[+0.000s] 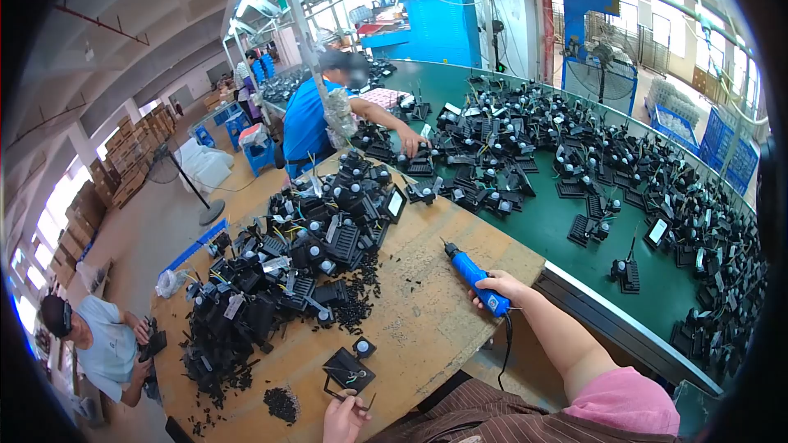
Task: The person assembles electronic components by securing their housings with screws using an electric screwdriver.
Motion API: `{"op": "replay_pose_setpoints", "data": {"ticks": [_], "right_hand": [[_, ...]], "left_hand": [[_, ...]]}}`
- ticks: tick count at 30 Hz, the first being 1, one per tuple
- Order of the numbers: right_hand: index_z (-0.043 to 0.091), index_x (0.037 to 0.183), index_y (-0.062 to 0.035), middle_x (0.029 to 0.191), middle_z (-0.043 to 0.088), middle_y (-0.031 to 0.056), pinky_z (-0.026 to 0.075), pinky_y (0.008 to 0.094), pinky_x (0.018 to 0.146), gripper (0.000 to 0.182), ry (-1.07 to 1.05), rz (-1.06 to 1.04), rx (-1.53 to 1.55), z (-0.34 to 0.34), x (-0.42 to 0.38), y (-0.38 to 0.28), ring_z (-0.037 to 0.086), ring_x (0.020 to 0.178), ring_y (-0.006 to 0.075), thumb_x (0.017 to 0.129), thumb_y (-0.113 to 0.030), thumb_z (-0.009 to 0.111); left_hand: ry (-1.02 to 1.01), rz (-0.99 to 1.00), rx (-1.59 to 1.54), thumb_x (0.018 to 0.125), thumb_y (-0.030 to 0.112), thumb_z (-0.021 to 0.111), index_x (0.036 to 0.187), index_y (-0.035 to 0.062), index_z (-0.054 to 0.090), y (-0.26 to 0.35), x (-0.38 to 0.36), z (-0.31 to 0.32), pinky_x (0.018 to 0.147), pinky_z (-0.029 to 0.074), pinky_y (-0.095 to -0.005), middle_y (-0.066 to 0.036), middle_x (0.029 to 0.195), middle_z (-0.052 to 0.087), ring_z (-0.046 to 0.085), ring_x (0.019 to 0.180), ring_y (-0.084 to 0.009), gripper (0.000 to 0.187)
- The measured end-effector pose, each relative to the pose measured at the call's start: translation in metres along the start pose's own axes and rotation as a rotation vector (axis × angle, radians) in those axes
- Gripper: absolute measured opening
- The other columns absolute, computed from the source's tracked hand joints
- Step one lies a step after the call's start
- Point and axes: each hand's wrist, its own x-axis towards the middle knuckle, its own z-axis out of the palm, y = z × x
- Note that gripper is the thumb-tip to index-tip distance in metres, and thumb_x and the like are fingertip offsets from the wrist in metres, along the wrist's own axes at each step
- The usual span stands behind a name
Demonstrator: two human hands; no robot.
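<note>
My right hand [502,288] is wrapped round a blue electric screwdriver [472,277], its dark bit pointing up and left over the wooden table [427,312]. A cord hangs from its rear end. At the table's near edge, my left hand [345,420] pinches a thin black U-shaped bracket [368,401] between thumb and fingers. Just beyond it lies a black floodlight housing [350,371] with wires on its back and a white-domed sensor [364,347]. A small heap of black screws [281,404] sits to the left of that hand.
A big pile of black floodlights [287,262] covers the table's left side, with loose black parts [353,299] beside it. On the right, a green conveyor belt [542,234] carries many more lamps. One person in blue [308,123] reaches over the belt; another person [103,344] works at left.
</note>
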Motion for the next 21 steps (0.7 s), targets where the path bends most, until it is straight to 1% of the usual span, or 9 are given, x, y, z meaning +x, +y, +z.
{"op": "replay_pose_setpoints", "data": {"ticks": [2, 5, 8, 11, 13, 14, 17, 18, 21], "right_hand": [[0.05, 0.13, 0.0044, 0.102, 0.067, 0.0168, 0.06, 0.0352, 0.07, 0.044, 0.015, -0.001, 0.008, 0.004, -0.002, 0.0, 0.07, 0.083, 0.021, 0.092, -0.014, 0.065], [0.056, 0.124, 0.0035, 0.101, 0.069, 0.0196, 0.059, 0.0396, 0.075, 0.046, 0.06, 0.002, -0.283, -0.001, 0.018, 0.004, 0.07, 0.083, 0.025, 0.087, -0.019, 0.07], [0.059, 0.121, 0.0041, 0.102, 0.07, 0.0243, 0.057, 0.044, 0.083, 0.051, 0.231, -0.111, -0.96, 0.023, 0.024, -0.02, 0.071, 0.089, 0.0341, 0.08, -0.023, 0.072], [0.059, 0.122, 0.005, 0.113, 0.067, 0.0272, 0.055, 0.0459, 0.092, 0.057, 0.341, -0.168, -1.109, 0.051, 0.03, -0.026, 0.068, 0.101, 0.0412, 0.077, -0.027, 0.072], [0.06, 0.12, 0.0039, 0.122, 0.063, 0.0276, 0.053, 0.0466, 0.096, 0.052, 0.405, -0.161, -1.209, 0.062, 0.041, -0.017, 0.063, 0.113, 0.0412, 0.08, -0.027, 0.069], [0.06, 0.121, 0.001, 0.124, 0.061, 0.0266, 0.05, 0.0457, 0.099, 0.056, 0.378, -0.162, -1.245, 0.064, 0.045, -0.014, 0.06, 0.118, 0.0389, 0.079, -0.034, 0.072], [0.058, 0.124, 0.0007, 0.12, 0.06, 0.0273, 0.048, 0.0476, 0.101, 0.055, 0.34, -0.273, -1.297, 0.067, 0.036, -0.013, 0.058, 0.117, 0.0412, 0.082, -0.034, 0.069], [0.057, 0.124, 0.0009, 0.12, 0.06, 0.0273, 0.048, 0.0474, 0.101, 0.055, 0.28, -0.295, -1.279, 0.067, 0.027, -0.015, 0.058, 0.116, 0.042, 0.084, -0.035, 0.068], [0.052, 0.136, -0.0006, 0.131, 0.056, 0.0274, 0.045, 0.047, 0.105, 0.068, 0.313, -0.319, -1.226, 0.054, -0.027, -0.018, 0.054, 0.123, 0.0424, 0.084, -0.039, 0.07]], "left_hand": [[0.092, 0.018, 0.153, 0.103, 0.008, 0.051, 0.12, 0.0031, 0.054, 0.002, 0.0, 0.014, 0.062, 0.053, -0.034, -0.007, 0.093, 0.062, 0.06, 0.073, -0.0172, 0.018], [0.36, 0.084, 0.472, 0.102, 0.006, 0.053, 0.124, 0.0007, 0.05, 0.002, 0.01, 0.027, 0.058, 0.051, -0.0319, -0.008, 0.091, 0.061, 0.058, 0.068, -0.0159, 0.023], [0.48, 0.154, 0.602, 0.101, 0.004, 0.054, 0.131, -0.0008, 0.046, -0.007, 0.019, 0.022, 0.054, 0.049, -0.0306, -0.008, 0.09, 0.06, 0.055, 0.063, -0.0158, 0.031], [0.532, 0.249, 0.617, 0.101, 0.004, 0.054, 0.143, 0.0011, 0.039, -0.01, 0.019, 0.031, 0.052, 0.047, -0.0305, -0.01, 0.088, 0.06, 0.055, 0.061, -0.0164, 0.045], [0.549, 0.332, 0.62, 0.1, 0.004, 0.054, 0.149, 0.0031, 0.033, -0.013, 0.012, 0.038, 0.052, 0.047, -0.0311, -0.011, 0.088, 0.06, 0.056, 0.061, -0.0171, 0.053], [0.555, 0.375, 0.618, 0.1, 0.004, 0.054, 0.152, 0.0042, 0.03, -0.015, 0.01, 0.04, 0.053, 0.047, -0.0314, -0.012, 0.088, 0.06, 0.056, 0.062, -0.0175, 0.057], [0.612, 0.418, 0.718, 0.1, 0.003, 0.053, 0.155, 0.006, 0.026, -0.027, 0.017, 0.018, 0.053, 0.047, -0.0316, -0.013, 0.092, 0.061, 0.057, 0.065, -0.0184, 0.062], [0.616, 0.446, 0.63, 0.099, 0.002, 0.052, 0.155, 0.0059, 0.028, -0.022, 0.009, 0.035, 0.055, 0.048, -0.0329, -0.012, 0.094, 0.062, 0.057, 0.066, -0.0192, 0.062], [0.633, 0.533, 0.753, 0.098, 0.001, 0.052, 0.156, 0.0053, 0.028, -0.026, 0.013, 0.022, 0.061, 0.051, -0.0346, -0.015, 0.107, 0.063, 0.06, 0.073, -0.0217, 0.063]]}}
